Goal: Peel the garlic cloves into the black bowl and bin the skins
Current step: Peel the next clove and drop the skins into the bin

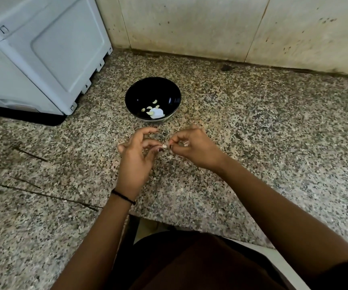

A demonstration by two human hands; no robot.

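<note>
Over the granite counter (252, 126) my left hand (135, 158) and right hand (194, 150) pinched one garlic clove (164, 146), mid-peel; black bowl (148, 88) drop judged next.

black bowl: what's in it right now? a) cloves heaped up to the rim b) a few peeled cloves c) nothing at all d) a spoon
B: a few pale peeled cloves lie at the bottom of the black bowl, most of its dark inside bare; another garlic clove is pinched between the left hand and right hand in front of it.
</note>
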